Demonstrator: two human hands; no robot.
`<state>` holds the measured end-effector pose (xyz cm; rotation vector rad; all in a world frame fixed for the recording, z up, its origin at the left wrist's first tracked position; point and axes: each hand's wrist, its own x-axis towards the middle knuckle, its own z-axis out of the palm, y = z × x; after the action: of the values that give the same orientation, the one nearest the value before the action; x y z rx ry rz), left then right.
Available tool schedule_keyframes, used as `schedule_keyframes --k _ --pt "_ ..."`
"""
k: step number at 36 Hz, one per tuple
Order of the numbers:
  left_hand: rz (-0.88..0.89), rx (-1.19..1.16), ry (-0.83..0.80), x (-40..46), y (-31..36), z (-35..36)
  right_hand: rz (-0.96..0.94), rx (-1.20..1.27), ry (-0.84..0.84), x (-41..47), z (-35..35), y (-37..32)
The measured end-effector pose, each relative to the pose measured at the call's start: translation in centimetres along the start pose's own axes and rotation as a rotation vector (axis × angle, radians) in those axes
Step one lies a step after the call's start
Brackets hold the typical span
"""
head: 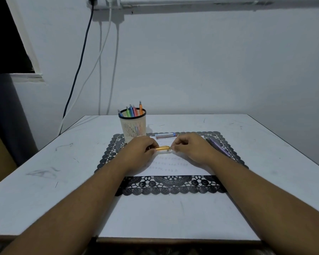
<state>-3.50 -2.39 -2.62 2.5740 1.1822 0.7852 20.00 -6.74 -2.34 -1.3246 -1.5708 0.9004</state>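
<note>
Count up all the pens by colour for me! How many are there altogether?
Orange pens: 2, the cup's orange pen and the held orange pen, gripped by the left hand and right hand
Blue pens: 2
Green pen: 1
Pink pen: 1
Purple pens: 2, it seems, on the mat
Total: 8; the pen cup may hide more.

Your white rectangular table (44, 162): black lace-edged placemat (173, 186) lies on tabletop, centred before you. White paper sheet (173, 171) lies on placemat. Cream mesh pen cup (133, 128) stands on placemat's far left corner, behind your left hand (140, 153). Coloured plastic pens (133, 111) stand upright in cup. Flat rectangular lead case (166, 135) lies at paper's far edge, right of cup. Purple pens (219, 146) lie on placemat's right side, just right of your right hand (190, 150). Orange translucent pen barrel (163, 148) spans both hands, over paper, before lead case.
</note>
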Motion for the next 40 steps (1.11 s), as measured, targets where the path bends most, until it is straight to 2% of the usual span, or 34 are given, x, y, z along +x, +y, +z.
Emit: schedule_keyframes --k 3,6,9,13,18,24,28,36,40 --pt "-0.003 0.017 0.002 0.1 0.0 -0.2 -0.030 -0.130 0.033 0.1 -0.7 -0.1" --pt "-0.035 0.015 0.014 0.1 -0.4 -0.5 -0.031 -0.121 0.064 0.2 -1.2 0.5" --pt "-0.059 0.000 0.022 0.0 -0.8 -0.4 -0.017 -0.124 0.034 0.0 -1.2 0.9" --pt "-0.066 0.028 0.009 0.3 -1.2 -0.5 -0.028 -0.267 -0.007 0.5 -0.5 0.7" --pt "-0.049 0.033 0.001 0.3 -1.4 -0.5 -0.040 -0.388 0.006 1.1 0.1 0.5" --pt "0.029 -0.025 -0.092 -0.1 -0.9 -0.4 -0.020 -0.466 0.051 1.1 -0.3 0.6" --pt "0.052 -0.041 -0.118 -0.3 -0.2 0.1 0.003 -0.433 0.080 1.0 -1.2 0.9" --pt "-0.057 -0.127 -0.175 -0.5 -1.2 -0.7 0.052 -0.356 0.127 0.9 -1.9 1.2" --pt "-0.041 -0.116 -0.145 -0.5 -1.1 -0.4 0.120 -0.098 0.181 1.3 -1.7 1.0"
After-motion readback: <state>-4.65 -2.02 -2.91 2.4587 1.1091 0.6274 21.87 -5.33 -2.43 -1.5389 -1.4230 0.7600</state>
